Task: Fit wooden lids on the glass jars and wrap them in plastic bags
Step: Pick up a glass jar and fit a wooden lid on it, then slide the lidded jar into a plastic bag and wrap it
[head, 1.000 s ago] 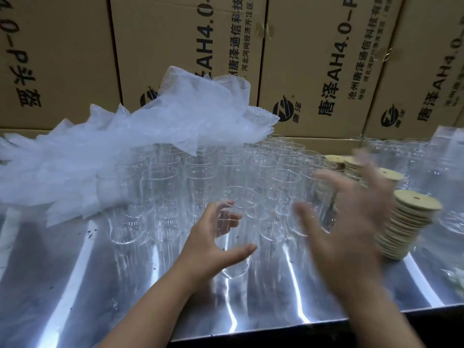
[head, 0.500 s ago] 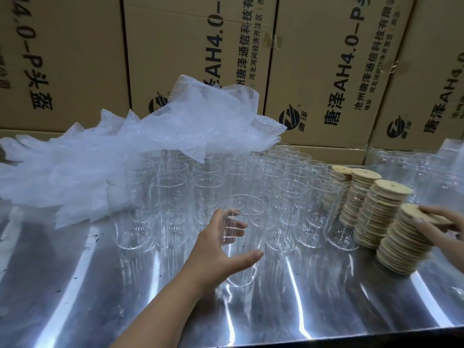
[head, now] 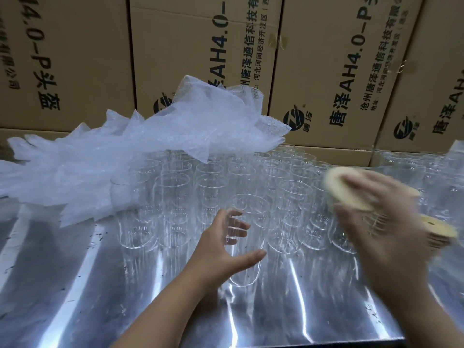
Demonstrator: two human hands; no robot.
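Seen from the head camera, a person works at a bright steel table (head: 100, 285) crowded with glassware: the left hand (head: 221, 249) wraps around a clear glass jar (head: 256, 237) at the near edge of the group, its fingers visible through the glass on the far side and its thumb laid across the near side low on the jar, which stands open-mouthed with no lid on it. The right hand (head: 376, 222), smeared by motion blur, holds a round wooden lid (head: 336, 187) in the air above the jars to the right of the gripped one, fingers spread over the lid's top and thumb below it; lid and jar are apart. Just beyond that hand, at the right edge of the table, a stack of wooden lids (head: 439, 229) shows a pale top disc with a small hole in it. Behind the held jar, rows of empty glass jars (head: 251, 172) stand upright and close together, reaching back toward the wall. A loose heap of clear plastic bags (head: 125, 159) lies over the left rear jars and spills down onto the table to the left. Brown cardboard boxes (head: 200, 59) printed with dark lettering and a round logo fill the background
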